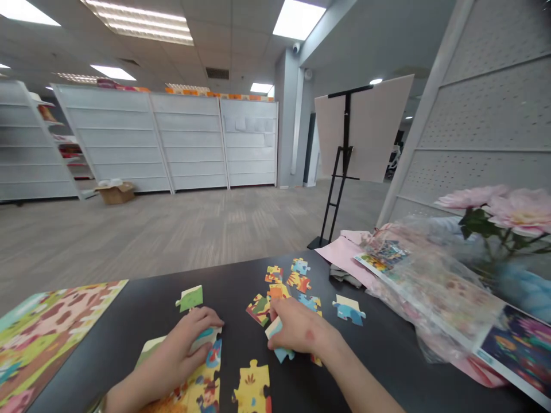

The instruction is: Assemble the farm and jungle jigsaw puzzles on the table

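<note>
My left hand lies on a joined section of jigsaw puzzle, its fingers spread across the top right part and hiding some of it. A green puzzle piece sits just beyond those fingers. My right hand has a cream-and-blue puzzle piece under the thumb, partly covered. Its fingertips are at an orange puzzle piece in a loose group. Beside that lies a red-and-green puzzle piece. A yellow puzzle piece rests between my hands, near the front edge of view.
Another blue puzzle piece lies right of my right hand. A colourful puzzle board occupies the black table's left side. Plastic-wrapped picture sheets and pink flowers crowd the right. An easel stands behind.
</note>
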The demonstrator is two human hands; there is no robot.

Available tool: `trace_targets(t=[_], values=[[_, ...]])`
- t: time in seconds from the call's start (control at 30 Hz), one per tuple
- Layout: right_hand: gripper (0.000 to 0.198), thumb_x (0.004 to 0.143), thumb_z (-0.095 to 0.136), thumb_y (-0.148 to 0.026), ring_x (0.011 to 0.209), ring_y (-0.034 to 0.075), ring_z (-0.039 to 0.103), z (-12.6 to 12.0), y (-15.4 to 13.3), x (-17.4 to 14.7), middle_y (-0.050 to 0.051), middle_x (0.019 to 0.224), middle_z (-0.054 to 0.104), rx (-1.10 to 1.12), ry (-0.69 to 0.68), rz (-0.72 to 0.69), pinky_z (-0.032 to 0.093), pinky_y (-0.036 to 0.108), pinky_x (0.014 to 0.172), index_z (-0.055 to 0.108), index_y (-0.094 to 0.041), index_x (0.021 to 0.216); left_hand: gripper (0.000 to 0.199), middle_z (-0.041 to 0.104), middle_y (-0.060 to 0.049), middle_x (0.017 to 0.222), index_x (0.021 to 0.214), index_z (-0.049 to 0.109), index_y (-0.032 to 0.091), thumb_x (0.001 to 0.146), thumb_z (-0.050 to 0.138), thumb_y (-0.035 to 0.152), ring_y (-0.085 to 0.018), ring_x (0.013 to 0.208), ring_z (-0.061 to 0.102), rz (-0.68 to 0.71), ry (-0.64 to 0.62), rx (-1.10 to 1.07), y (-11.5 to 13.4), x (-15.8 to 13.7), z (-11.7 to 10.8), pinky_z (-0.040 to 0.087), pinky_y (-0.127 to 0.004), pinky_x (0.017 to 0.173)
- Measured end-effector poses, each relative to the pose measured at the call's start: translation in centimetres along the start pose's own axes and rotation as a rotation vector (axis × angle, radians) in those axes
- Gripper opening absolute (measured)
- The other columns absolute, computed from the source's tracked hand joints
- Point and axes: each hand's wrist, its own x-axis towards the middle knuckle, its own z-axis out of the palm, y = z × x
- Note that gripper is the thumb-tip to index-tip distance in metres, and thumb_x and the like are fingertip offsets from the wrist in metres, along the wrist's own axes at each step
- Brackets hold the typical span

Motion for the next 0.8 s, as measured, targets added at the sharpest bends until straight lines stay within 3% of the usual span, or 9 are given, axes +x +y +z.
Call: trace_targets(t=[0.1,0.2,0.27,0.33,0.5,0.67,0.8], values=[[0.021,0.076,0.07,-0.025,0.095,0.02,0.065,0.5,-0.5,0.8,0.002,0.097,0.069,0.107,0.061,-0.061,0.045,0.025,0.073,0.066,-0.023,0.096,0.033,0.058,-0.006,0.132,0.128,0.056,0.031,0.098,0.048,0.021,-0.025,0.124,0.054,-0.004,-0.001,-0.014,0.6,0.2,-0.3,0.046,-0.041,0.109],[0.037,0.081,0.06,-0.018,0.089,0.017,0.066,2.1,-1.3,1.8,0.002,0.098,0.07,0.35,0.106,-0.096,0.047,0.024,0.073,0.065,-0.022,0.117,0.037,0.059,-0.006,0.129,0.129,0.056,0.029,0.094,0.05,0.017,-0.025,0.123,0.054,-0.007,0.0,-0.016,1.5,0.4,-0.7,0.045,-0.041,0.108],[0.036,0.079,0.059,-0.016,0.081,0.016,0.066,3.7,-1.7,2.4,0.002,0.093,0.07,0.53,0.111,-0.111,0.048,0.024,0.069,0.068,-0.02,0.114,0.04,0.059,-0.006,0.127,0.128,0.056,0.027,0.091,0.05,0.014,-0.025,0.121,0.054,-0.011,0.006,-0.025,2.0,0.6,-0.9,0.045,-0.04,0.108],[0.023,0.079,0.058,-0.017,0.073,0.015,0.063,5.1,-2.0,3.0,0.001,0.083,0.068,0.599,0.131,-0.125,0.046,0.024,0.065,0.071,-0.018,0.099,0.042,0.06,-0.006,0.125,0.127,0.056,0.026,0.089,0.051,0.011,-0.024,0.119,0.055,-0.019,0.008,-0.04,2.3,0.7,-1.0,0.045,-0.04,0.106],[0.005,0.081,0.064,-0.023,0.061,0.015,0.055,6.7,-2.5,3.5,-0.003,0.065,0.06,0.509,0.218,-0.11,0.04,0.024,0.059,0.063,-0.019,0.083,0.043,0.059,-0.006,0.121,0.124,0.056,0.026,0.084,0.052,0.008,-0.024,0.114,0.054,-0.036,0.004,-0.054,2.2,0.8,-0.9,0.043,-0.041,0.106],[0.005,0.086,0.064,-0.023,0.07,0.019,0.061,6.5,-2.7,3.4,0.0,0.071,0.066,0.164,0.28,-0.125,0.04,0.028,0.065,0.069,-0.021,0.086,0.047,0.059,-0.005,0.122,0.126,0.055,0.027,0.083,0.053,0.007,-0.025,0.119,0.053,-0.048,-0.006,-0.064,2.2,0.6,-1.1,0.036,-0.045,0.112],[0.008,0.087,0.067,-0.024,0.078,0.021,0.065,6.5,-2.7,3.6,0.001,0.081,0.071,0.112,0.242,-0.159,0.043,0.028,0.072,0.074,-0.022,0.088,0.051,0.059,-0.004,0.123,0.129,0.055,0.027,0.082,0.054,0.006,-0.025,0.121,0.051,-0.058,-0.006,-0.08,2.4,0.6,-1.2,0.036,-0.044,0.113]])
